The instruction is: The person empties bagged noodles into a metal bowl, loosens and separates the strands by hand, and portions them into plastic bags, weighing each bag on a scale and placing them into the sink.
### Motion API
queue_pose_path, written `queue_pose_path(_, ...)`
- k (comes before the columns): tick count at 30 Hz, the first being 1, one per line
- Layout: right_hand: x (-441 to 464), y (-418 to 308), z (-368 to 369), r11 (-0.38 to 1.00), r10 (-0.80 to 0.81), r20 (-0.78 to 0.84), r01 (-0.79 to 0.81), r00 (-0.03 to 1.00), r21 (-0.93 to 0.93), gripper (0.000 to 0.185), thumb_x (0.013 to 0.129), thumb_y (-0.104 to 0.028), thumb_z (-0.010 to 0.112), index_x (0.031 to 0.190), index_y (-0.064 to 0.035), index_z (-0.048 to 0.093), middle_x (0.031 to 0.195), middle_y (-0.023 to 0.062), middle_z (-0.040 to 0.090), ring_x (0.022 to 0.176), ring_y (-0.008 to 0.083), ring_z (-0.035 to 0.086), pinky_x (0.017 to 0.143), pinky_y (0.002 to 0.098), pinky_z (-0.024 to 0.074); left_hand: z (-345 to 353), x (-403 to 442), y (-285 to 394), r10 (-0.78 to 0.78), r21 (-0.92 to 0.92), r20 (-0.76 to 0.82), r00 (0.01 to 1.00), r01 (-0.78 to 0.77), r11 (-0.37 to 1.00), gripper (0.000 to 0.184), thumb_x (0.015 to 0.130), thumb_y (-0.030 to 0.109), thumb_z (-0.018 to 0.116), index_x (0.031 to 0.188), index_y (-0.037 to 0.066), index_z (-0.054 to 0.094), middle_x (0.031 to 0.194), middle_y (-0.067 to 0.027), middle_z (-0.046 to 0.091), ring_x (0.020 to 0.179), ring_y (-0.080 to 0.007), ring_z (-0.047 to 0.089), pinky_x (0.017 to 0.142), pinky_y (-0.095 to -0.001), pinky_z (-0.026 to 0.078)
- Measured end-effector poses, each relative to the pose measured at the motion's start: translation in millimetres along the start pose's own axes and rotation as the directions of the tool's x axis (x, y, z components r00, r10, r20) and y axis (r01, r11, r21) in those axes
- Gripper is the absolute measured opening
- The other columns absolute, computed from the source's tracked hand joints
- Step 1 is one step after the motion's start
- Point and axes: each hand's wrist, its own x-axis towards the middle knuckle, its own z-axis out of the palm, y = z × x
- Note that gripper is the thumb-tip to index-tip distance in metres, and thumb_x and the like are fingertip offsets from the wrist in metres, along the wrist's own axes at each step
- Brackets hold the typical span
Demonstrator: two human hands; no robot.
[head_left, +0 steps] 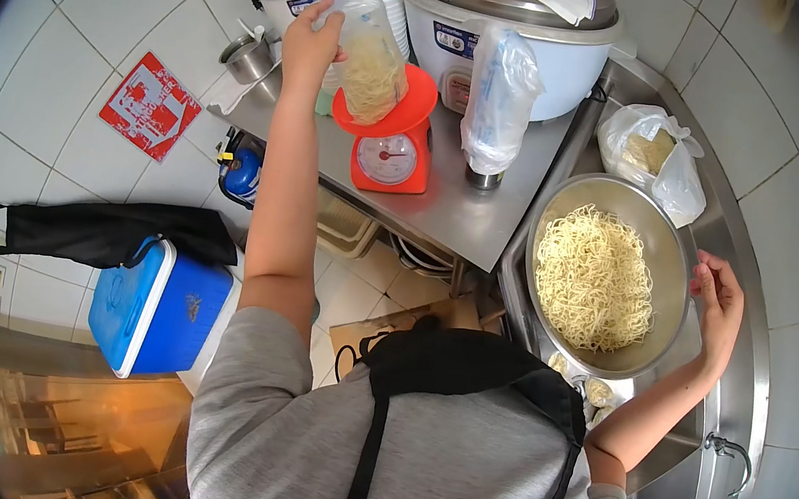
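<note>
My left hand (311, 44) pinches the top edge of a clear plastic bag (371, 69) with pale noodles inside. The bag rests tilted on the red pan of a kitchen scale (391, 160). At the right, my right hand (718, 310) is closed at the rim of a large metal bowl (668, 335); its fingertips look reddish and are partly unclear. A broad heap of yellow noodles (595, 280) lies in the bowl.
Two large cookers (506, 57) stand behind the scale, near a plastic-wrapped upright object (500, 101). A metal cup (248, 58) is left. A white bag (652, 157) lies behind the bowl; a tap (731, 455) is lower right. A blue cooler (150, 308) stands lower left.
</note>
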Motion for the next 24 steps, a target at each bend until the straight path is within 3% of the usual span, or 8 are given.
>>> queue_pose_path(5, -0.3, 0.3, 1.7, 1.000, -0.001, 0.009, 0.001, 1.000, -0.013, 0.021, 0.087, -0.017, 0.057, 0.100, -0.0005, 0.061, 0.082, 0.0005, 0.058, 0.068, 0.0080, 0.049, 0.062, 0.0215, 0.0415, -2.6, -4.3, 9.8, -0.010, 0.189, -0.044, 0.999, 0.018, 0.982, 0.039, 0.080, 0.032, 0.057, 0.109, 0.006, 0.060, 0.062, -0.0097, 0.059, 0.046, -0.0149, 0.057, 0.047, -0.0269, 0.049)
queue_pose_path(12, 28.2, 53.6, 42.8, 0.979, 0.201, 0.225, -0.186, 0.953, -0.084, 0.020, 0.083, -0.014, 0.060, 0.098, -0.0012, 0.061, 0.080, 0.0040, 0.061, 0.069, 0.0112, 0.056, 0.065, 0.0236, 0.0449, -0.5, 13.7, -21.7, -0.171, -0.100, 0.007, 0.985, 0.171, 0.980, 0.042, 0.085, 0.028, 0.051, 0.102, -0.011, 0.056, 0.075, -0.0155, 0.060, 0.059, -0.0195, 0.061, 0.052, -0.0266, 0.051)
queue_pose_path(14, 39.4, 90.3, 70.1, 0.945, 0.060, 0.387, 0.073, 0.920, -0.320, 0.024, 0.078, -0.013, 0.063, 0.099, -0.0018, 0.061, 0.098, 0.0117, 0.061, 0.087, 0.0243, 0.060, 0.079, 0.0328, 0.0452, -0.8, 12.1, -18.3, -0.263, -0.123, 0.066, 0.962, 0.270, 0.955, 0.043, 0.087, 0.027, 0.050, 0.102, -0.014, 0.053, 0.087, -0.0153, 0.059, 0.067, -0.0201, 0.061, 0.057, -0.0271, 0.053)
queue_pose_path(16, 39.2, 112.7, 100.8, 0.824, -0.017, 0.369, 0.222, 0.929, -0.521, 0.039, 0.071, -0.011, 0.065, 0.109, -0.0064, 0.058, 0.112, 0.0158, 0.054, 0.110, 0.0306, 0.048, 0.093, 0.0372, 0.0376, -0.5, 8.0, -19.7, -0.152, -0.172, 0.036, 0.988, 0.156, 0.973, 0.038, 0.089, 0.023, 0.050, 0.102, -0.012, 0.054, 0.098, -0.0184, 0.059, 0.073, -0.0213, 0.062, 0.065, -0.0268, 0.053)
queue_pose_path(17, 45.9, 112.4, 111.7, 0.852, 0.084, 0.440, 0.164, 0.894, -0.497, 0.049, 0.069, -0.010, 0.066, 0.116, -0.0101, 0.054, 0.126, 0.0173, 0.045, 0.119, 0.0307, 0.041, 0.099, 0.0371, 0.0343, 3.3, 7.2, -18.1, -0.086, -0.264, 0.025, 0.996, 0.089, 0.960, 0.037, 0.089, 0.022, 0.051, 0.102, -0.012, 0.055, 0.095, -0.0178, 0.060, 0.073, -0.0206, 0.062, 0.065, -0.0261, 0.053)
queue_pose_path(19, 48.0, 133.8, 134.8, 0.777, 0.092, 0.518, 0.264, 0.850, -0.571, 0.065, 0.067, -0.007, 0.067, 0.127, -0.0121, 0.044, 0.134, 0.0163, 0.035, 0.124, 0.0311, 0.034, 0.101, 0.0341, 0.0325, 11.8, 3.9, -11.9, 0.032, -0.439, -0.022, 0.999, -0.038, 0.898, 0.034, 0.090, 0.020, 0.051, 0.100, -0.012, 0.056, 0.089, -0.0167, 0.062, 0.073, -0.0192, 0.063, 0.065, -0.0245, 0.052)
queue_pose_path(21, 46.5, 153.2, 141.0, 0.677, 0.063, 0.559, 0.376, 0.827, -0.632, 0.056, 0.065, -0.008, 0.067, 0.120, -0.0128, 0.053, 0.121, 0.0175, 0.050, 0.110, 0.0290, 0.049, 0.092, 0.0323, 0.0403, 22.3, -13.0, 9.4, 0.075, -0.414, 0.005, 0.997, -0.066, 0.908, 0.030, 0.087, 0.015, 0.054, 0.101, -0.011, 0.057, 0.090, -0.0144, 0.063, 0.076, -0.0175, 0.063, 0.069, -0.0230, 0.051)
queue_pose_path(24, 64.3, 135.9, 127.0, 0.731, 0.267, 0.457, 0.131, 0.849, -0.670, 0.032, 0.066, -0.004, 0.064, 0.098, -0.0082, 0.064, 0.101, 0.0156, 0.062, 0.093, 0.0285, 0.059, 0.080, 0.0345, 0.0466, 36.5, -46.6, 49.7, 0.116, -0.373, 0.034, 0.993, -0.095, 0.923, 0.029, 0.085, 0.012, 0.058, 0.104, -0.009, 0.058, 0.095, -0.0122, 0.063, 0.081, -0.0154, 0.062, 0.075, -0.0225, 0.050)
